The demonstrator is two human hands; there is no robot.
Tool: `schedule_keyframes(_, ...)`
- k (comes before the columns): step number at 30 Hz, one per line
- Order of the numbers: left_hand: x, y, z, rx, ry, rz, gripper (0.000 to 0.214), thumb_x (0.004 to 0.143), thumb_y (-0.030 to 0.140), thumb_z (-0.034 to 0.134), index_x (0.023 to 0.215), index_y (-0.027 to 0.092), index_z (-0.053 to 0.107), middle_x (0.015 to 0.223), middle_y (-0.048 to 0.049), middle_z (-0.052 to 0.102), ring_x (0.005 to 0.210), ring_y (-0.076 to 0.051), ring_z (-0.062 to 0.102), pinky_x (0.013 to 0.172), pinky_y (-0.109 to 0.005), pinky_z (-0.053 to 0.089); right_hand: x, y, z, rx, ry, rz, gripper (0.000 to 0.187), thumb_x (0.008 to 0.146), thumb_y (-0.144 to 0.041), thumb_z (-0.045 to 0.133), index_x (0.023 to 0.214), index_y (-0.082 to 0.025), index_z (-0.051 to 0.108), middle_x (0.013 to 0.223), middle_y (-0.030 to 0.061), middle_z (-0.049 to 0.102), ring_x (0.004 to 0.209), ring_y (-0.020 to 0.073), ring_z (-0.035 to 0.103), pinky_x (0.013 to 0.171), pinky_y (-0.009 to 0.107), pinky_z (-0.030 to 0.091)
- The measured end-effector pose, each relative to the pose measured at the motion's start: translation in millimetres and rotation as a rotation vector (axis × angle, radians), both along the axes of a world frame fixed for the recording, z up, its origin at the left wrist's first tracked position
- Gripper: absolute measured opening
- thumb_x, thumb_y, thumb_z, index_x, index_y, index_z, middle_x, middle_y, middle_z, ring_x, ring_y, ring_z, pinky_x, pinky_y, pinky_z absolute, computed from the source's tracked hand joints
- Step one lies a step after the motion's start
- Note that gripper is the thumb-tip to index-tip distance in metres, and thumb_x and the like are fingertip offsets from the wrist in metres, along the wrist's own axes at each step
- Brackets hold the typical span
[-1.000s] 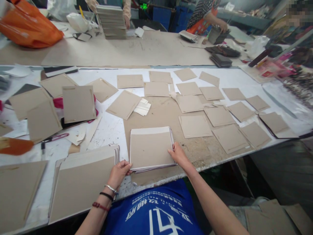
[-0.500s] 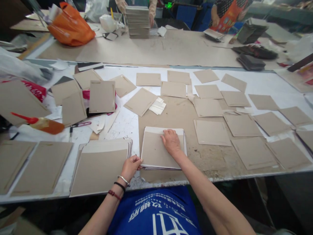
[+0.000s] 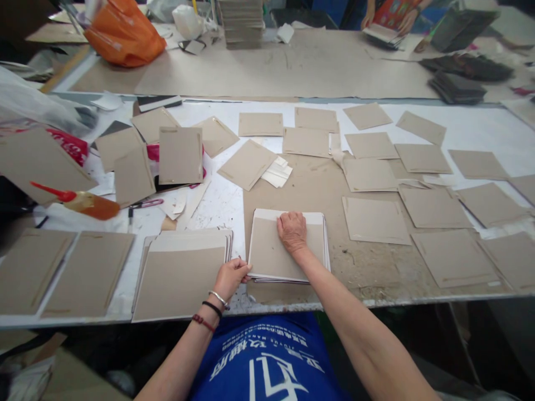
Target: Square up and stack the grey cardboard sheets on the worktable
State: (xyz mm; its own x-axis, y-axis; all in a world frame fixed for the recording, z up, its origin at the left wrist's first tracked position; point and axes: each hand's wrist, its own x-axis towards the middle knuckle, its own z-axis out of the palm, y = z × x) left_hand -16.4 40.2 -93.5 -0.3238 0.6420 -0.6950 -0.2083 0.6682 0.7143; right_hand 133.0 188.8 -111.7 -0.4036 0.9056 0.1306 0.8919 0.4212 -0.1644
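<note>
A squared stack of tan card sheets (image 3: 267, 250) lies on a brown card underlay, with white edges showing along its top and sides. My right hand (image 3: 291, 232) rests flat on top of this stack, near its upper middle. My left hand (image 3: 231, 278) sits at the stack's lower left edge, its fingers touching the sheets, though a grip is not visible. Just left of that hand lies a second, larger stack of tan card sheets (image 3: 181, 275). Several single tan sheets (image 3: 374, 220) are spread across the white table (image 3: 217, 209).
A bottle with a red nozzle (image 3: 90, 206) and pink-handled scissors (image 3: 146, 203) lie at the left. An orange plastic bag (image 3: 123, 36) and a tall card pile (image 3: 241, 23) stand on the far table. A co-worker's hands (image 3: 387, 19) hold papers at the top right.
My right hand has moved from the stack's right edge onto its top and lies flat there. My left hand stays at the left edge. The whole view has shifted slightly.
</note>
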Motion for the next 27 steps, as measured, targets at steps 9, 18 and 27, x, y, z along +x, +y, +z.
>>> schedule_keyframes(9,-3.3,-0.5,0.2,-0.044,-0.114,0.044,0.037,0.039,0.038,0.08,0.054,0.013,0.056,0.046,0.0043,0.053,0.046,-0.009,0.051,0.049,-0.022,0.044,1.0,0.2,-1.5,0.02,0.021,0.014,0.017,0.09,-0.027,0.045,0.084,-0.016,0.056,0.086,0.0095,0.055,0.087,0.0256,0.041,0.075,0.034,0.029)
schedule_keyframes(18,-5.6,-1.0,5.3,-0.076,-0.184,0.046,0.034,0.044,0.033,0.082,0.059,0.012,0.059,0.051,0.0021,0.056,0.05,-0.009,0.054,0.052,-0.02,0.047,0.8,-0.1,-0.4,0.004,0.029,0.013,0.017,0.09,-0.027,0.045,0.085,-0.016,0.057,0.088,0.0105,0.055,0.087,0.0262,0.04,0.073,0.035,0.029)
schedule_keyframes(27,-6.3,-0.7,3.2,-0.084,-0.191,0.034,0.033,0.046,0.034,0.081,0.059,0.013,0.059,0.052,0.0025,0.057,0.05,-0.009,0.054,0.053,-0.02,0.047,-0.3,-0.6,-2.3,0.0,0.028,0.005,0.018,0.091,-0.028,0.043,0.086,-0.016,0.056,0.089,0.0107,0.054,0.088,0.0265,0.039,0.074,0.036,0.029)
